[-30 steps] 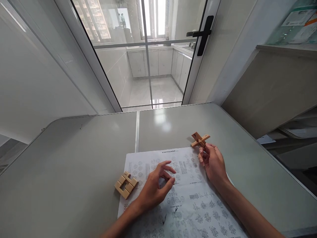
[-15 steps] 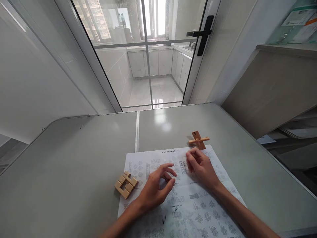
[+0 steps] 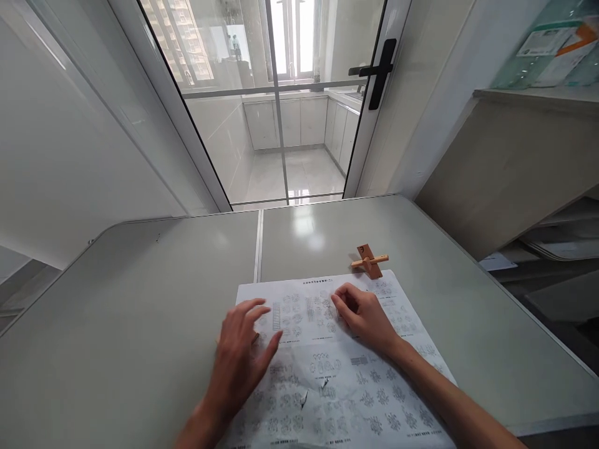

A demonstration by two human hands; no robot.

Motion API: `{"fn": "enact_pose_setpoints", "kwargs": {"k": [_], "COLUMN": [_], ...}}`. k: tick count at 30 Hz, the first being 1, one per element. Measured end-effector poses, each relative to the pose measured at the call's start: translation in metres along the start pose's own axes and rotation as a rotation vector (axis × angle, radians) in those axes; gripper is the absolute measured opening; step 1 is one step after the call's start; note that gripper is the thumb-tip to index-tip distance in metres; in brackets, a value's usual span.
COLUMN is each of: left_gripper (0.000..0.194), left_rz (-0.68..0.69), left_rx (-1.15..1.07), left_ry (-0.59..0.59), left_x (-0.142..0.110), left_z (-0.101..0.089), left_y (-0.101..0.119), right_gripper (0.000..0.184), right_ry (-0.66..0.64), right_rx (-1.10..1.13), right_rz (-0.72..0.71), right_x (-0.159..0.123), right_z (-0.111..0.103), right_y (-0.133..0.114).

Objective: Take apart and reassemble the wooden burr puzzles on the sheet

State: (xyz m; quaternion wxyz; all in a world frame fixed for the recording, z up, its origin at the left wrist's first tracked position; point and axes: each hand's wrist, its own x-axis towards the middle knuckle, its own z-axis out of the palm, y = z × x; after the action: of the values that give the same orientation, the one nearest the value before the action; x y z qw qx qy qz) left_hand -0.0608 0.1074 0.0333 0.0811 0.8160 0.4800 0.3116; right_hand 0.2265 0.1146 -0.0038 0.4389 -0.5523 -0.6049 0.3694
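My left hand [image 3: 238, 355] hovers over the left edge of the printed sheet [image 3: 322, 349], its fingers spread and nothing in its grasp. Beneath it is a light wooden interlocking block puzzle [image 3: 255, 337], almost wholly covered, with only small corners showing; I cannot tell whether the hand touches it. On the upper right of the sheet, my right hand [image 3: 367, 315] rests with fingers curled and thumb against them. No object shows in it. Just beyond the sheet's top edge lies a cross-shaped wooden puzzle [image 3: 369, 261], a brown flat piece with a lighter stick through it.
The grey-green table [image 3: 140, 312] has a pale seam running across it. A glass door [image 3: 281, 143] with a black handle [image 3: 381, 73] stands beyond the far edge. To the right, a shelf [image 3: 538, 93] holds clear plastic bottles [image 3: 552, 53].
My left hand has moved left and opened wider, now covering the block puzzle that was in plain sight. The right hand has shifted slightly left over the sheet. The view has tilted slightly.
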Motion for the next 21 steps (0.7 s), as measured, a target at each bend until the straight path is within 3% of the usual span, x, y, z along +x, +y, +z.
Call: {"fn": "enact_pose_setpoints", "kwargs": {"k": [6,12,16,21], "left_gripper": [0.067,0.067,0.064,0.061], "left_rz": [-0.254,-0.441,-0.486,-0.439], "left_rx": [0.124,0.107,0.067,0.039], "left_ry": [0.034,0.04,0.055,0.059], "left_x": [-0.035,-0.041,-0.039,-0.04], "left_z": [-0.01,-0.008,-0.006,-0.007], "left_y": [-0.024,-0.021,-0.021,-0.019], "right_gripper": [0.028,0.024,0.025,0.025], "right_ry": [-0.025,-0.04,-0.046,-0.051], "right_rx": [-0.053,-0.086,-0.103,-0.106], "right_rz": [-0.078,-0.123,-0.147,-0.145], "right_x": [-0.002,-0.003,-0.003,-0.002], "right_z": [0.0,-0.002,-0.002,-0.002], "right_y": [0.0,0.0,0.001,0.004]}}
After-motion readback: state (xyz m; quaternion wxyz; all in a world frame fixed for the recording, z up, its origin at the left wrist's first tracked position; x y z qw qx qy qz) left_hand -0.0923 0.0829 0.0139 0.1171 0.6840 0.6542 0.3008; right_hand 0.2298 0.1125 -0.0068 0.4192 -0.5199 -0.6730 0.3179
